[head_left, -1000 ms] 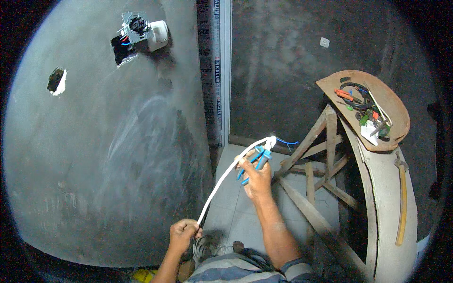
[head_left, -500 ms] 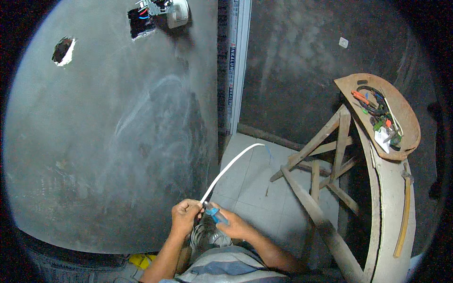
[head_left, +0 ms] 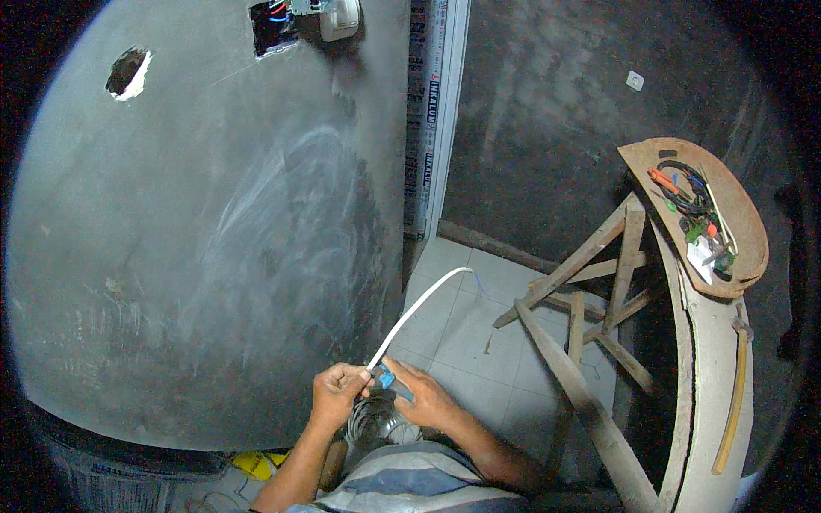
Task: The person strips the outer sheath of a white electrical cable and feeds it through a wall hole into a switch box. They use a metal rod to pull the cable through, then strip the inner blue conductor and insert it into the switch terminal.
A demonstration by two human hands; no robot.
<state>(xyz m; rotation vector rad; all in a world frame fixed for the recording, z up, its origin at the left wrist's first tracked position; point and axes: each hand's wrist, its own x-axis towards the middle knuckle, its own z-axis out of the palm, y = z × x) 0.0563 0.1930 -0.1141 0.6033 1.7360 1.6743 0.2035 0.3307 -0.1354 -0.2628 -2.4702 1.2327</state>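
Observation:
A white sheathed cable (head_left: 414, 311) rises in a curve away from me, a thin blue wire (head_left: 479, 282) sticking out of its far end. My left hand (head_left: 336, 393) pinches the cable near its lower visible part. Right beside those fingers, my right hand (head_left: 426, 400) is closed around a tool with a blue and grey handle (head_left: 387, 378). The tool's working end meets the cable close to my left fingertips, but it is too small and covered to tell its kind. Below my hands lies a coil of cable (head_left: 380, 419).
A grey plastered wall (head_left: 256, 239) stands at left, with an opened switch box (head_left: 272, 30) and a hole (head_left: 128, 74). At right, a wooden sawhorse (head_left: 629, 248) supports a board (head_left: 710, 376) bearing a tool tray (head_left: 753, 231) and a hammer (head_left: 731, 402).
My right hand has turned over the blue-handled tool, hiding more of its handle. The cable's far end has shifted slightly left and down. The whole view has shifted a little.

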